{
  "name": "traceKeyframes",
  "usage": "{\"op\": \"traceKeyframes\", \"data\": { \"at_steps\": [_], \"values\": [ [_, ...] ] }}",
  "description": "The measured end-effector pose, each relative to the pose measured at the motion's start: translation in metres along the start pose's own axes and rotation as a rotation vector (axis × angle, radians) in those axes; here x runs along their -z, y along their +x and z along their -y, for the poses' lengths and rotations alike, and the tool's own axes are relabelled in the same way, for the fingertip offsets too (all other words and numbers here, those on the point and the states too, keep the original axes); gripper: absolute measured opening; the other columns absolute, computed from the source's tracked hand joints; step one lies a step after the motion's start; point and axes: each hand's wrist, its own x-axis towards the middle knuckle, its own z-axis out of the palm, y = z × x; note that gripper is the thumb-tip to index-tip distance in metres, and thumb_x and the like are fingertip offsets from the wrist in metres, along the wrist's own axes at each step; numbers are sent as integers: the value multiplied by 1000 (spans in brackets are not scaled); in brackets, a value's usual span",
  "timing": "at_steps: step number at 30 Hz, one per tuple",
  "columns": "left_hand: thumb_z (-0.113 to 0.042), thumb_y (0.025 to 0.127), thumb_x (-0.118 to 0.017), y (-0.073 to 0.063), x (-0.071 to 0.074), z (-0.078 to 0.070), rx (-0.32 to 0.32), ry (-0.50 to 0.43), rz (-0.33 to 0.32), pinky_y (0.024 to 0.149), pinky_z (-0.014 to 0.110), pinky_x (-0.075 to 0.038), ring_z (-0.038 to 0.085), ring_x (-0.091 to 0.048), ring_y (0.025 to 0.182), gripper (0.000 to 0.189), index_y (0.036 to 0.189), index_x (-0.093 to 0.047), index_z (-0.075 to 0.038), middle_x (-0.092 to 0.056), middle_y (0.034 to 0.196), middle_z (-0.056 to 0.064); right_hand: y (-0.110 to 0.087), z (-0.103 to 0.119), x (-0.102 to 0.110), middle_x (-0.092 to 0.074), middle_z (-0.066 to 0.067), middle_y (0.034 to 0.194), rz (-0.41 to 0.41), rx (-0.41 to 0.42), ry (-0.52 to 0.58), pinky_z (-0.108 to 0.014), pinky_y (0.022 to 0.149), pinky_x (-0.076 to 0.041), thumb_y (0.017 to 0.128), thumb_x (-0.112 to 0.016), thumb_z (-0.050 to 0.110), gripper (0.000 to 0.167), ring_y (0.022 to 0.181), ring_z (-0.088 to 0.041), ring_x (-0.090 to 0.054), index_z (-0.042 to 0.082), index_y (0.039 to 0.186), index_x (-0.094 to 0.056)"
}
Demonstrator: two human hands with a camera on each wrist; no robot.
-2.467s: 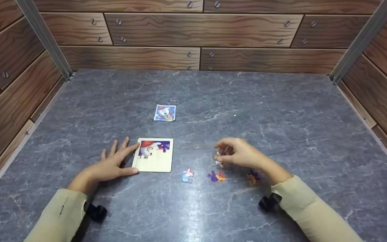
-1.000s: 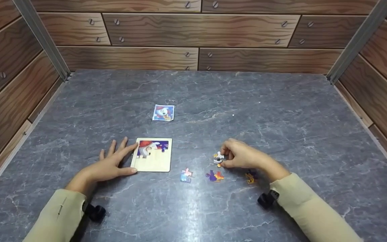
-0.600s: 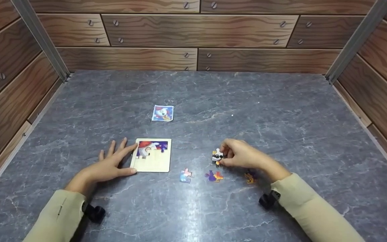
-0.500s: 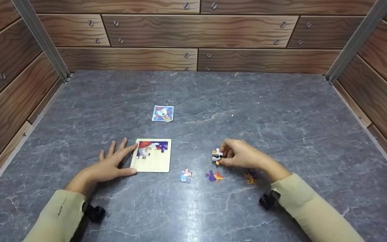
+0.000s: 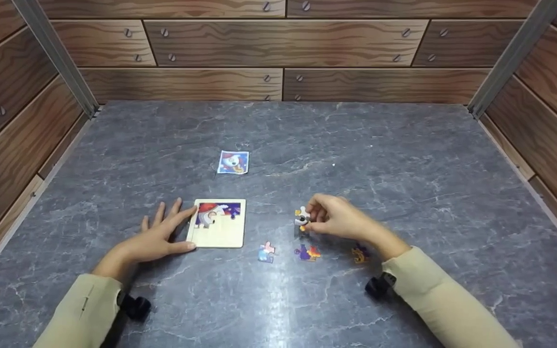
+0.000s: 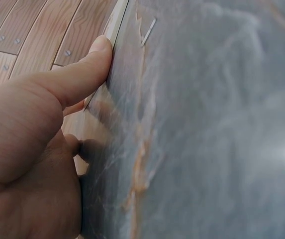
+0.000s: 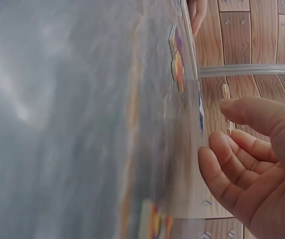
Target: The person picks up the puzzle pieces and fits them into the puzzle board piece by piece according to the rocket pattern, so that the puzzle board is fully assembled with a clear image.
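Observation:
My right hand [image 5: 339, 216] pinches a white, black and orange jigsaw piece [image 5: 301, 218] between thumb and fingers, just above the table. In the right wrist view the piece [image 7: 226, 90] shows edge-on past the thumb. My left hand [image 5: 157, 239] lies spread at the left side of a pale wooden puzzle tray [image 5: 220, 234], thumb and forefinger touching its edge. Joined pieces showing a red hat and a white face [image 5: 211, 215] fill the tray's upper part. In the left wrist view the thumb [image 6: 90, 67] presses the tray's edge.
Loose on the table lie a pink and blue piece [image 5: 267, 252], a purple and orange piece [image 5: 307, 253], and another purple and orange piece [image 5: 359, 253] near the right wrist. A small picture card [image 5: 233, 162] lies beyond the tray. Wood-patterned panels [image 5: 278, 43] wall the table.
My right hand first reached over the white piece, then took hold of it, and has raised it slightly and moved it left. The left hand has stayed at the tray.

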Motion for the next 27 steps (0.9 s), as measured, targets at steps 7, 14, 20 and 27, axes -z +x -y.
{"op": "traceKeyframes", "data": {
  "at_steps": [7, 14, 20, 27],
  "values": [
    [-53, 84, -60, -1, 2, 0, 6, 4, 2, 96, 63, 21, 36, 26, 134, 84, 150, -17, -26, 12, 154, 13, 11, 9, -8, -61, -3, 84, 6, 49, 1, -24, 68, -52, 79, -74, 13, 26, 74, -12, -58, 3, 96, -58],
    [-53, 84, -60, -1, 1, 0, 7, 9, 2, 95, 64, 21, 37, 26, 133, 83, 150, -17, -26, 13, 154, 14, 24, 22, -18, -61, -2, 85, 6, 77, -7, -23, 69, -51, 80, -74, 15, 26, 74, -11, -58, 3, 97, -58],
    [-53, 84, -60, -1, 0, 1, 1, 13, -4, 95, 64, 21, 38, 25, 134, 83, 150, -18, -26, 12, 154, 14, 36, 31, -28, -61, -3, 86, 9, 86, 19, -22, 69, -51, 79, -74, 15, 27, 74, -11, -58, 3, 97, -58],
    [-51, 84, -61, 0, 0, 2, 5, -2, 3, 95, 65, 21, 37, 26, 133, 83, 150, -17, -27, 13, 154, 12, 50, 43, -41, -61, -5, 85, 18, 120, 36, -23, 68, -51, 78, -75, 11, 26, 74, -14, -58, 2, 96, -58]
  ]
}}
